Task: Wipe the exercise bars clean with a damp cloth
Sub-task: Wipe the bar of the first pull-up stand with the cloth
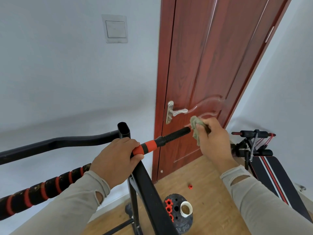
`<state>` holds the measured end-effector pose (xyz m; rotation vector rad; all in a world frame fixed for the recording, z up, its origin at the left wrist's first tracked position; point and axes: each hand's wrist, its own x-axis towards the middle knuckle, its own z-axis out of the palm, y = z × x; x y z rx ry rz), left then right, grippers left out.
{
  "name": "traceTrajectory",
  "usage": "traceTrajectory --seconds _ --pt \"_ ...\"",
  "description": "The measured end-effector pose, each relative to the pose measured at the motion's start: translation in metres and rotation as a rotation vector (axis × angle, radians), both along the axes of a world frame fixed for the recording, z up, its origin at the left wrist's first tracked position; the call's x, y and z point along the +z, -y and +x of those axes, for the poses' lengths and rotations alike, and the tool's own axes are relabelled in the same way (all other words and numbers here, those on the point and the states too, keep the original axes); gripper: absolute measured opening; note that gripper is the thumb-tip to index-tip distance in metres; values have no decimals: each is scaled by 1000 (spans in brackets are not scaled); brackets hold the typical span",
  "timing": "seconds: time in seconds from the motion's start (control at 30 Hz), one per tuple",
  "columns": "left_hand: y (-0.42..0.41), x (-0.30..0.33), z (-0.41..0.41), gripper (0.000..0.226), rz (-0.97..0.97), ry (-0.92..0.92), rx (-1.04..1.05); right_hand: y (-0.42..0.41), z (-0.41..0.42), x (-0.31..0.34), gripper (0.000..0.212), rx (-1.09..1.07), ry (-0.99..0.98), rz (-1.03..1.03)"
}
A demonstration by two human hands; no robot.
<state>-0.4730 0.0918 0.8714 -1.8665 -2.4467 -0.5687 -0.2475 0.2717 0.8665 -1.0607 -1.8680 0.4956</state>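
A black exercise bar (176, 135) with an orange grip section and a ribbed black end runs from lower left up toward the door. My left hand (116, 158) grips it just left of the orange section, next to the frame's upright post (124, 131). My right hand (214, 138) holds a bunched grey-green cloth (195, 128) right at the bar's ribbed tip. The bar's near part (42, 189) is black with red rings and looks dirty. A curved black frame bar (59, 141) runs off to the left.
A red-brown door (211, 65) with a silver handle (177, 111) stands close behind the bar's tip. On the wooden floor lie a weight plate (186, 223) with a white cup (186, 209) and orange nuts on it. A black sit-up bench (267, 167) stands at the right.
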Motion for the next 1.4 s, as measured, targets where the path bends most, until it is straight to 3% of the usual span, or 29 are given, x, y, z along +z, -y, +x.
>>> traceTrajectory --seconds 0.07,0.17,0.2,0.27,0.33,0.43,0.53,0.6,0.7,0.77,0.83,0.87,0.9,1.07,1.13,1.27,1.4 --pt "0 1 0 35 -9 -2 -2 25 -23 7 9 157 96 216" --pt "0 2 0 36 -16 5 1 36 -44 5 25 480 610 553" --pt "0 2 0 37 -15 7 -1 35 -44 6 33 505 664 586" --pt "0 1 -1 36 -9 -3 -3 17 -32 3 39 457 634 573" --pt "0 0 -1 35 -13 -16 -2 -5 -19 10 11 369 613 432" --pt "-1 0 -1 35 -7 -17 -4 -21 -13 22 15 297 683 336" --pt "0 0 0 36 -7 -21 -7 11 -44 22 8 393 702 463" --pt "1 0 0 38 -7 -19 -12 33 -64 18 8 470 756 402" --pt "1 0 0 38 -6 -14 -16 12 -62 19 8 461 783 479" --pt "2 0 -1 36 14 -25 -28 -21 -44 21 10 383 872 437" --pt "3 0 0 35 16 -27 -33 -50 -24 22 5 193 987 246" --pt "3 0 -1 36 13 -22 -30 -60 -14 21 10 121 923 66" --pt "2 0 -1 36 13 -16 -28 -63 -8 19 17 101 737 -162" --pt "1 -1 -2 36 13 -22 -28 -1 -28 -7 31 -37 -571 -1092" --pt "1 -1 -1 36 10 -25 -27 27 -51 -14 25 16 -946 -1311" --pt "2 0 0 39 -12 -15 -14 43 -75 -15 20 18 -1095 -1340" --pt "2 1 0 38 -7 -26 -19 2 -55 -6 34 -92 -1141 -1265"
